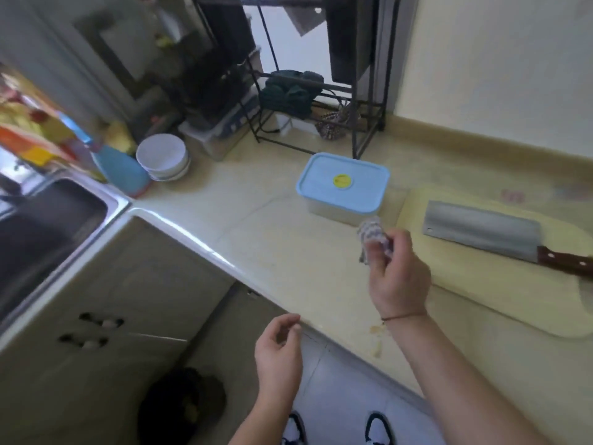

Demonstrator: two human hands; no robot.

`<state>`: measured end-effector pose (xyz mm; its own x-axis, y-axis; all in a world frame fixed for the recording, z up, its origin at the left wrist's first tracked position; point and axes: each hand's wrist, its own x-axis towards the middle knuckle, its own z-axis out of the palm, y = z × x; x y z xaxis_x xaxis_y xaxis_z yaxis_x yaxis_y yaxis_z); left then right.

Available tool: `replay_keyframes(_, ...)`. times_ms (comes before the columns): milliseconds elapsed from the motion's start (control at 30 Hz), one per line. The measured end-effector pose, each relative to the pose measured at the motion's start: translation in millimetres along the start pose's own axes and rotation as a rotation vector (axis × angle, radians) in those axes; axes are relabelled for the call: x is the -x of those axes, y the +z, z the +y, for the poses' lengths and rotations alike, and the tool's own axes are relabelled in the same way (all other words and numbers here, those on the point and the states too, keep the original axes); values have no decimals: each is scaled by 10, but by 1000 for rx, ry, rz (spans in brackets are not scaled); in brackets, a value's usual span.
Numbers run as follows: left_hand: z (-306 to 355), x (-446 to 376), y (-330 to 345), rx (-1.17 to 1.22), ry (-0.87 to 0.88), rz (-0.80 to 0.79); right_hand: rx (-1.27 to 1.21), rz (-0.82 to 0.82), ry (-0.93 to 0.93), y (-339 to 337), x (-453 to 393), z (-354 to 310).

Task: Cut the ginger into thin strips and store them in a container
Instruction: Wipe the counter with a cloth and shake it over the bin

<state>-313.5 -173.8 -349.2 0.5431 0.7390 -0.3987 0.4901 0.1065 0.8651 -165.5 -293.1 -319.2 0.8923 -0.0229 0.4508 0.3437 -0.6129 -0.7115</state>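
From my head view, my right hand (pixel 396 277) pinches a small patterned cloth (pixel 373 234) above the worktop (pixel 272 239), my left hand (pixel 279 351) hangs loosely curled and empty off its front edge, the lidded container (pixel 341 187) sits mid-worktop beside the cutting board (pixel 500 290) bearing the cleaver (pixel 481 231), and with no ginger visible, cutting looks finished.

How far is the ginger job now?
Cutting seems finished: the knife lies on the bare cutting board, and the container has its lid on. The right hand holds a cloth; the left hand holds nothing. Scraps remain at the counter edge.
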Motion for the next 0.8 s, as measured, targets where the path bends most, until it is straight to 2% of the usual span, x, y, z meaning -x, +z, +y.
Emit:
replay_keyframes(33,18,34,6,26,-14,32,-30,-63,-167,194,-172,-114)
replay_keyframes(100,50,98,3,62,-29,84,-10,-389,-421,731,-456,-318)
replay_keyframes(167,59,139,-20,62,-11,104,178,-846,-479,1292,-586,-452)
replay_keyframes(200,70,156,-38,61,7,109,269,-1012,-480,1533,-614,-463)
replay_keyframes(233,88,163,-57,63,22,117,314,-1082,-510,1707,-629,-460)
replay_keyframes(333,59,136,-102,85,28,168,275,-1092,-599,1758,-606,-365)
replay_keyframes(433,-73,83,-109,118,-34,206,212,-1162,-664,1271,-578,-106)
replay_keyframes(533,-293,65,-117,136,-87,210,108,-1036,-726,647,-557,410)
replay_keyframes(600,-477,57,-148,127,-124,196,112,-975,-623,298,-505,691)
replay_keyframes(733,-841,67,-261,115,-260,170,171,-919,-410,-38,-440,593)
replay_keyframes(800,-1032,41,-350,149,-378,180,157,-754,-318,-214,-385,533)
